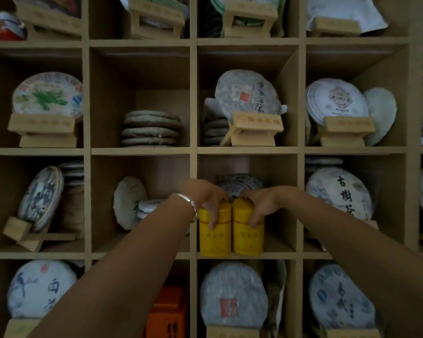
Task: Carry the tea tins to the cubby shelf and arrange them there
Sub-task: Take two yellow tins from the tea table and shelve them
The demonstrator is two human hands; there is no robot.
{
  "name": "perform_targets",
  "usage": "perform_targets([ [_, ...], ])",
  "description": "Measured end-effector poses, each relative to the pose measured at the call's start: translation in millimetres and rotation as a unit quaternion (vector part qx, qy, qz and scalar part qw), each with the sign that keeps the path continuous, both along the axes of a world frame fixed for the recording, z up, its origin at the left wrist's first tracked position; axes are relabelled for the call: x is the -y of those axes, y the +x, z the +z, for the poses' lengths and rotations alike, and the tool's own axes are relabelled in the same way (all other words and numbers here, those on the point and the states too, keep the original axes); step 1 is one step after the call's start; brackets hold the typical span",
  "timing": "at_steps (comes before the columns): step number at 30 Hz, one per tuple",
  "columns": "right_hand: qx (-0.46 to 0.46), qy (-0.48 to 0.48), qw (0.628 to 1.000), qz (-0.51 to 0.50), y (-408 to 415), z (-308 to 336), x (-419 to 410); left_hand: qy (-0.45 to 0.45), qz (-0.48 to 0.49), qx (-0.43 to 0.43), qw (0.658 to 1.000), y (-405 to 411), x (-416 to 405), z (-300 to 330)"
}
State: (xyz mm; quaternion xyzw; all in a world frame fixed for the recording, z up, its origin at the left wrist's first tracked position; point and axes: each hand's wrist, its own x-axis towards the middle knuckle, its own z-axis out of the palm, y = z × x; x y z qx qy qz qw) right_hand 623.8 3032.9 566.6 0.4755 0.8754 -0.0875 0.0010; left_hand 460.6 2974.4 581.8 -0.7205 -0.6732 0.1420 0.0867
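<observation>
Both forearms reach up and forward into the cubby shelf (193, 151), meeting at one compartment in the third visible row; the left hand (206, 197) drapes over the top of the left tea tin (215, 234), fingers curled down its front and closed around its lid end; the right hand (264, 203) does the same on the right tea tin (248, 236), fingers hooked over the shoulder; a silver bracelet (191, 206) circles the left wrist. The two yellow tins stand upright on the compartment floor, touching side by side near its front edge.

The tin lids are covered by the hands; the small print on the tins is too blurred to read; a wrapped tea cake (239, 185) behind them shows only its upper part.

Neighbouring cubbies hold paper-wrapped tea cakes, some propped on wooden stands (257, 129), some stacked flat (150, 129); an orange box (167, 313) sits in the cubby below left, partly hidden by the left forearm.
</observation>
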Motion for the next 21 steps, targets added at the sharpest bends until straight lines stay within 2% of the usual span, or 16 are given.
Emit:
perform_targets([
  [7, 0.009, -0.001, 1.0, 0.011, -3.3, -8.1, -29.4, 0.01, -0.001, 0.007, 1.0, 2.0, -20.9, -4.1],
  [15, -0.077, -0.023, 0.996, 0.027, -2.0, -19.5, -45.8, -0.012, 0.038, -0.024, 0.999, 6.5, -29.3, -2.9],
  [19, -0.091, -0.03, 0.995, 0.034, 0.2, -19.1, -45.3, -0.001, 0.015, 0.013, 1.0, 7.6, -27.8, -6.4],
  [21, -0.092, 0.004, 0.995, 0.044, 2.1, -18.0, -44.1, 0.024, -0.005, 0.041, 0.999, 8.0, -25.6, -8.0],
])
